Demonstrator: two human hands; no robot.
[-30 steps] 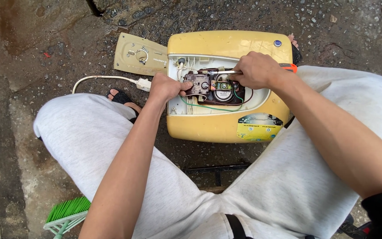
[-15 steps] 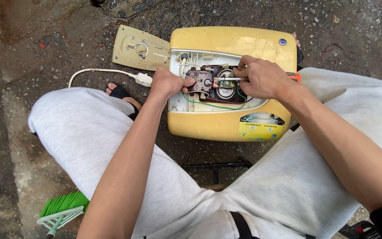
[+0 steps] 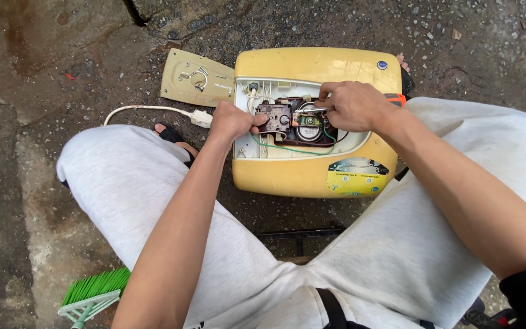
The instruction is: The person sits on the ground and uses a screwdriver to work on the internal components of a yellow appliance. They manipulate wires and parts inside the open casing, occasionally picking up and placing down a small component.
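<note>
A yellow water heater (image 3: 312,176) lies on wet concrete between my knees, its cover off and the inner parts showing. My left hand (image 3: 229,120) pinches a small brown part (image 3: 273,117) at the left of the opening. My right hand (image 3: 354,105) grips a screwdriver with an orange handle (image 3: 397,97); its metal shaft (image 3: 308,111) points left onto the dark round parts inside. A green wire (image 3: 287,148) runs along the bottom of the opening.
The removed yellow cover plate (image 3: 197,78) lies left of the heater. A white cable with a plug (image 3: 199,117) curls at the left by my sandalled foot (image 3: 168,133). A green broom head (image 3: 92,292) lies at bottom left. My grey-trousered legs flank the heater.
The view has shifted slightly. My right hand has slid a little left along the opening with the screwdriver; my left hand stays on the brown part.
</note>
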